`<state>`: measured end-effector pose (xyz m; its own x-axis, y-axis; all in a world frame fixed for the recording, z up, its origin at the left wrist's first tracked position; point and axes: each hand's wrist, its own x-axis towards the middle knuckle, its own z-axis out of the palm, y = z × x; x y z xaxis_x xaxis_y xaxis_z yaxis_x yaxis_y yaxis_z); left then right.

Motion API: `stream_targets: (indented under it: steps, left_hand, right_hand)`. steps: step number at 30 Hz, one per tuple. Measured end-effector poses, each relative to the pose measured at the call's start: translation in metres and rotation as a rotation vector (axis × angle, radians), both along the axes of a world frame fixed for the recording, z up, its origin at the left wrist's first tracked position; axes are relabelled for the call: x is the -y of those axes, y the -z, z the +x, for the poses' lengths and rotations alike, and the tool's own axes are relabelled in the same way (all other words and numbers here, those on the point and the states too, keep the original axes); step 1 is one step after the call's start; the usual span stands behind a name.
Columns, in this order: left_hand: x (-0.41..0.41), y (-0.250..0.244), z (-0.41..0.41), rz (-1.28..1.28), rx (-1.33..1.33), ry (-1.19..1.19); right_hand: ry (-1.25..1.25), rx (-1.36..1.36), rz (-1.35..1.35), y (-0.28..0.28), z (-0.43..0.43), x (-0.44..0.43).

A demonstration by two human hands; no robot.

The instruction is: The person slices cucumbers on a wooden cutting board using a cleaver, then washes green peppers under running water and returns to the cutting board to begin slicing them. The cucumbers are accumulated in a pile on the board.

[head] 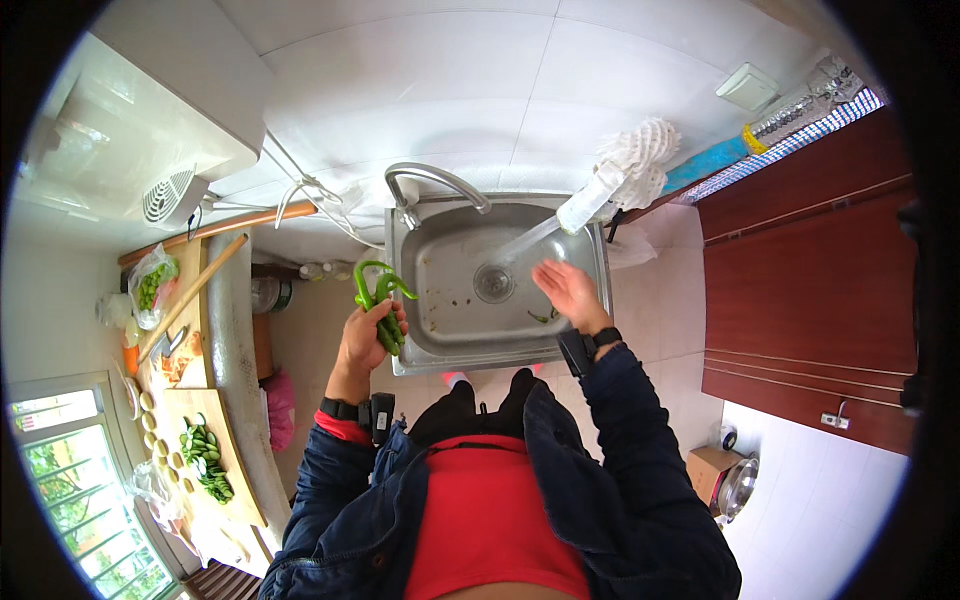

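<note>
My left hand (367, 334) grips several long green peppers (386, 319) at the left rim of the stainless steel sink (457, 330). Fingers extended, my right hand (568, 294) is over the right part of the basin, with nothing in it. Beside it, a stream of water runs from a white tube-like fitting (592, 199) at the back right towards the drain (493, 283). Small green scraps (538, 317) lie on the basin floor below my right hand, and darker bits lie left of the drain. A curved metal faucet (442, 172) stands at the sink's back left.
On the counter at the left, a wooden cutting board (240, 491) bears sliced green vegetables (202, 457). A knife (169, 343), a wooden stick (195, 300) and a plastic bag of green produce (152, 283) lie farther back. A dark red door (810, 285) stands at the right.
</note>
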<state>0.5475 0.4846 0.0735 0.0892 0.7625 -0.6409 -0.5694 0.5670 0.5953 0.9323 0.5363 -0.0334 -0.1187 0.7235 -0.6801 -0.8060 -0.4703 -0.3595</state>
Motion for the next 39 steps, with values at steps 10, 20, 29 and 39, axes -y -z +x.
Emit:
stream_targets:
  steps: [10, 20, 29, 39]
  left_hand:
    - [0.012, -0.007, 0.001, 0.057, 0.032, -0.051]
    - [0.011, -0.006, 0.011, 0.022, 0.029, -0.047]
    - [0.005, -0.004, 0.011, 0.01, 0.024, -0.068]
    - [0.007, -0.018, -0.005, 0.055, 0.011, -0.079]
  right_hand:
    - [0.115, -0.672, 0.168, -0.031, -0.04, -0.075]
    - [-0.113, -0.118, 0.351, 0.003, 0.049, -0.085]
    - [-0.796, 0.936, 0.022, 0.089, 0.08, 0.061]
    - [0.255, 0.275, 0.044, 0.03, 0.131, -0.072]
